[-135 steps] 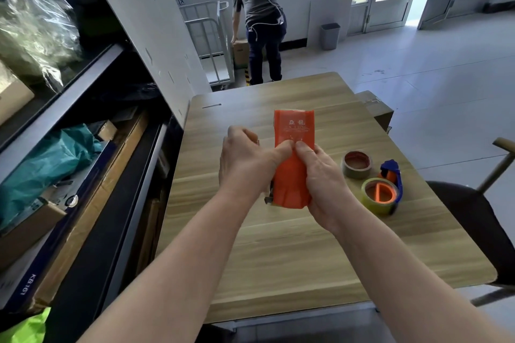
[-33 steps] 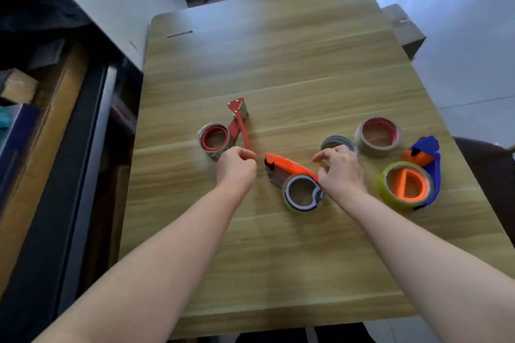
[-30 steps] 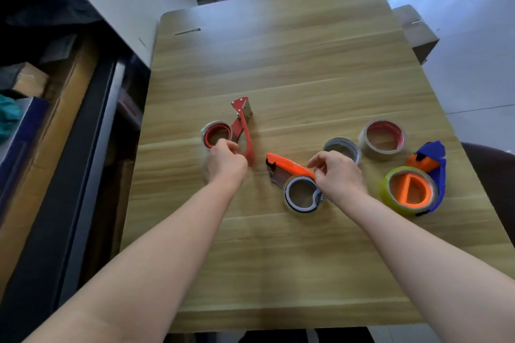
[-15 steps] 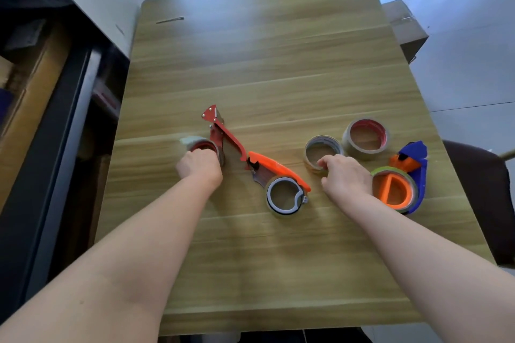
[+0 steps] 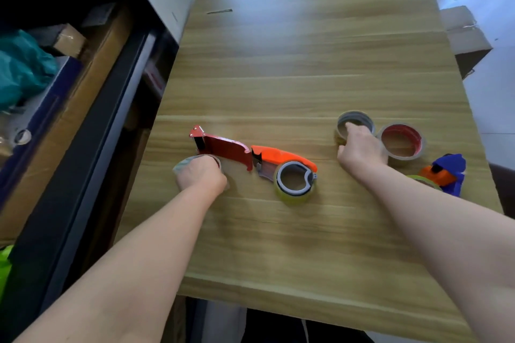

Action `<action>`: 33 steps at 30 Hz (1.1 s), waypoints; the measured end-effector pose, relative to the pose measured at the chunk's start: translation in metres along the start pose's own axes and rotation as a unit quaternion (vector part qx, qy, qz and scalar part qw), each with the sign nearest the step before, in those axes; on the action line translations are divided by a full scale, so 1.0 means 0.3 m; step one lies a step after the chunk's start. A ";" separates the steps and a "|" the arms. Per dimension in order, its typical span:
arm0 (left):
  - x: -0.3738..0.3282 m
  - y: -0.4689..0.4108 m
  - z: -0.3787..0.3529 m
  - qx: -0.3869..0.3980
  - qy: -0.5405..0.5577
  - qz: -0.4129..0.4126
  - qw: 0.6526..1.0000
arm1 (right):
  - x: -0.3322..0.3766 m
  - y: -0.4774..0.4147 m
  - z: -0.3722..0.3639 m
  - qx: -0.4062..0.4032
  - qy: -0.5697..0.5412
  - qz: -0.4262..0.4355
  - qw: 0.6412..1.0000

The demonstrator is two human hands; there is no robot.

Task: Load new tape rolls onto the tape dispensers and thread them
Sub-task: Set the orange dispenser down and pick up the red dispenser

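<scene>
Left hand point(image 5: 202, 175) curled over a blurred tape roll point(image 5: 182, 167). The red dispenser point(image 5: 223, 147) lies just beyond it, lengthwise across the table point(image 5: 306, 64). Right hand point(image 5: 359, 147) pinches the grey-cored roll point(image 5: 355, 120), well right.

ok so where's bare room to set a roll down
Bare: far half of the table beyond the red dispenser, and the near strip before the orange dispenser. Crowded: right side, around the right hand, red-core roll and blue dispenser.
</scene>
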State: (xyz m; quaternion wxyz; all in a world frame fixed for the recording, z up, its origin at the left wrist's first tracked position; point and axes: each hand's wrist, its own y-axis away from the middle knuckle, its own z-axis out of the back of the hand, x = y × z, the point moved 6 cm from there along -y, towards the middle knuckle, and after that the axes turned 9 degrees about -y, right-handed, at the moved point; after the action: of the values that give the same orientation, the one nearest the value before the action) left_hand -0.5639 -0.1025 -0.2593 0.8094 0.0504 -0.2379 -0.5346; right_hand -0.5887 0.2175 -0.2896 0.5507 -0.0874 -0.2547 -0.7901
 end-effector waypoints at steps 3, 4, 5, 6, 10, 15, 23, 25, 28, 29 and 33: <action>0.021 0.039 -0.047 0.020 0.036 0.019 0.999 | 0.135 0.079 -0.001 -0.015 -0.049 0.093 0.994; 0.026 0.054 -0.067 0.025 0.049 0.019 0.998 | 0.191 0.117 -0.031 0.016 -0.054 0.151 0.987; 0.031 0.072 -0.084 0.028 0.057 0.018 0.998 | 0.242 0.160 -0.073 0.062 -0.037 0.204 0.976; 0.037 0.089 -0.100 0.030 0.060 0.017 0.998 | 0.280 0.203 -0.119 0.109 -0.003 0.241 0.964; 0.068 0.121 -0.149 0.035 0.089 0.014 0.995 | 0.318 0.302 -0.227 0.160 0.126 0.284 0.937; 0.125 0.074 -0.186 0.052 0.131 0.059 0.988 | 0.262 0.346 -0.253 0.130 0.159 0.229 0.952; 0.238 -0.005 -0.182 0.069 0.154 0.057 0.984 | 0.171 0.319 -0.193 0.063 0.122 0.090 0.986; 0.236 0.002 -0.177 0.078 0.171 0.044 0.981 | 0.205 0.341 -0.199 0.052 0.111 0.069 0.990; 0.233 0.009 -0.139 0.039 0.188 0.013 0.981 | 0.313 0.387 -0.215 0.034 0.064 0.129 0.989; 0.235 0.012 -0.125 0.028 0.194 -0.002 0.981 | 0.356 0.403 -0.225 0.045 0.030 0.154 0.987; 0.244 0.030 -0.061 -0.014 0.169 -0.106 0.980 | 0.497 0.448 -0.215 0.029 -0.156 0.195 0.968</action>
State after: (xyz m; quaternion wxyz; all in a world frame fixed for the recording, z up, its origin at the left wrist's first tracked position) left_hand -0.5253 -0.1670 -0.2480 0.7772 0.1536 -0.0838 -0.6044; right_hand -0.5129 0.0268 -0.2410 0.6499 -0.2418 -0.3387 -0.6359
